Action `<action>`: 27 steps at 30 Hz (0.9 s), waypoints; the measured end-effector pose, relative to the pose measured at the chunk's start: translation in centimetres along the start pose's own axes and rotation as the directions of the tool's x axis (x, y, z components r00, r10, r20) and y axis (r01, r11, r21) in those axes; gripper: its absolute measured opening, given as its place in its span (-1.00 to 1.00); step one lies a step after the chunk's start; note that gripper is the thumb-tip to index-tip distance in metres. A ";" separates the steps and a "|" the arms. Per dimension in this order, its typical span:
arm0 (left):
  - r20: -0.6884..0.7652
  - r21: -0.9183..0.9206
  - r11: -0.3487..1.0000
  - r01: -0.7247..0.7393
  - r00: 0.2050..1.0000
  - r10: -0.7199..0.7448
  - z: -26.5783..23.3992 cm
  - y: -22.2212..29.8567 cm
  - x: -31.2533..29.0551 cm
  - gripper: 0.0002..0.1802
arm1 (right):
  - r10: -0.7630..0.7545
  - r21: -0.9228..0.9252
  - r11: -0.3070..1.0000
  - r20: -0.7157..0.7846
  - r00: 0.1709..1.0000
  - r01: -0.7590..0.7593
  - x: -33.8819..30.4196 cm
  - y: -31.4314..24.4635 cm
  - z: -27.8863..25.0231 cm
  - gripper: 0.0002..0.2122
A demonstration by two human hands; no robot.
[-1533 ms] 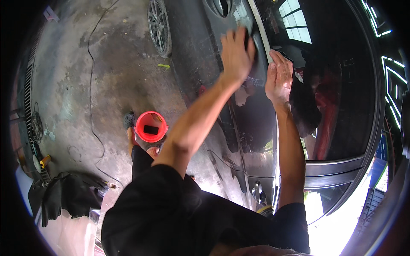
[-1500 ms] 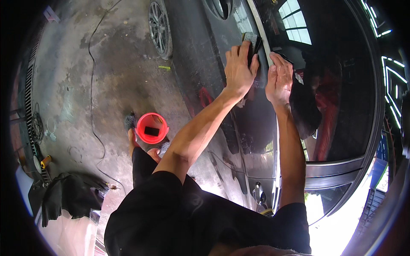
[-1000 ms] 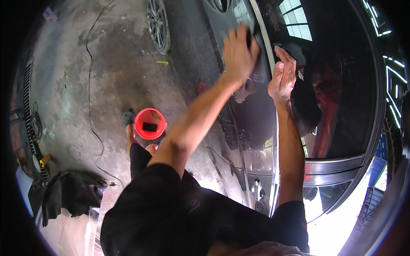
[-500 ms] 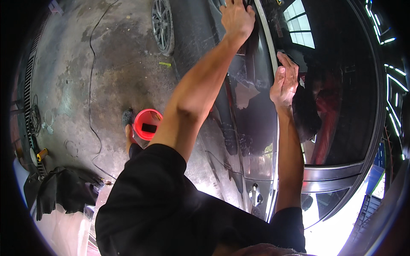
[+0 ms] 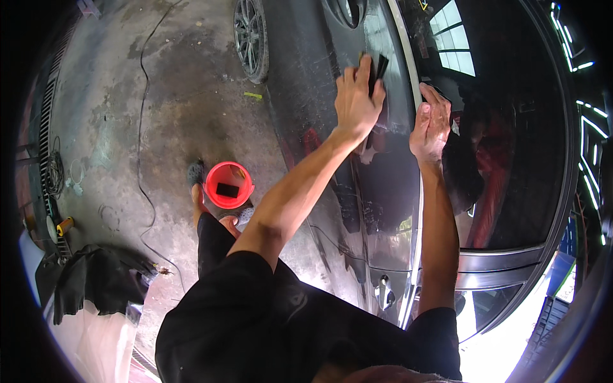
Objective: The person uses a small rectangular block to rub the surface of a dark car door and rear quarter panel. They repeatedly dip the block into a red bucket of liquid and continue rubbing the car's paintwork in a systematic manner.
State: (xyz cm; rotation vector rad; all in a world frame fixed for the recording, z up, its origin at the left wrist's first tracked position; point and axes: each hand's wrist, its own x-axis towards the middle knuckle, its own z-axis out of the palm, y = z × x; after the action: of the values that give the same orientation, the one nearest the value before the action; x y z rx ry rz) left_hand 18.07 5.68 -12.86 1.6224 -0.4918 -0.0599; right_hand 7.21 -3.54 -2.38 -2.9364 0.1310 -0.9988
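Observation:
Over the dark grey car door (image 5: 389,191), my left hand (image 5: 357,105) is closed round a thin black flat tool (image 5: 382,66). Much of the tool is hidden by my fingers, so its exact kind does not show. Below the hand, the door surface has dull, whitish wet-looking patches. My right hand (image 5: 430,131) rests at the lower edge of the dark side window (image 5: 511,172), beside the light trim strip. Its fingers are stretched out close together, and nothing shows in its grasp.
A red bucket (image 5: 214,191) with a black block (image 5: 227,190) inside stands on the concrete floor by my feet. The side mirror (image 5: 348,11), door handle (image 5: 384,293) and wheel (image 5: 251,38) are around me. A black cable (image 5: 140,134) crosses the floor.
My left hand has come back toward me along the door, with the black tool in it. The right hand stays at the window edge. The whole view has shifted slightly.

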 end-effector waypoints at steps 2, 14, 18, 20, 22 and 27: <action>-0.034 0.003 0.998 0.057 0.998 -0.057 0.0 0.8 3.8 -0.36 | -0.006 -0.001 1.000 0.009 1.000 0.006 -0.5 0.2 0.3 -0.70; -0.042 0.025 0.992 0.122 0.992 -0.121 0.1 0.0 4.3 -0.28 | -0.030 -0.007 1.000 0.002 1.000 0.030 -0.1 0.2 0.3 -0.71; -0.006 -0.009 0.992 0.128 0.992 -0.128 0.2 -0.1 0.9 -0.32 | -0.012 -0.053 0.998 0.015 1.000 0.012 -0.1 0.1 0.0 -0.64; -0.068 0.010 0.994 0.113 0.991 -0.112 -0.1 -0.1 4.5 -0.32 | -0.040 -0.039 0.998 0.016 0.999 0.041 -0.2 0.3 0.3 -0.64; -0.049 0.017 0.991 0.134 0.990 -0.133 -0.2 -0.1 5.0 -0.31 | -0.027 -0.045 0.999 0.017 0.999 0.028 -0.2 0.1 0.3 -0.65; -0.012 0.005 0.990 0.143 0.990 -0.143 -0.7 0.1 1.1 -0.32 | -0.006 -0.065 0.998 0.035 0.999 0.008 -0.3 0.1 -0.1 -0.68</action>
State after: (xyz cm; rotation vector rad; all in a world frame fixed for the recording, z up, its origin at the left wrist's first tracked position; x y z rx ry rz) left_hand 19.28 5.93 -12.40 1.6607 -0.3666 -0.1561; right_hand 6.90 -3.62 -2.53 -3.0128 0.1555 -0.9616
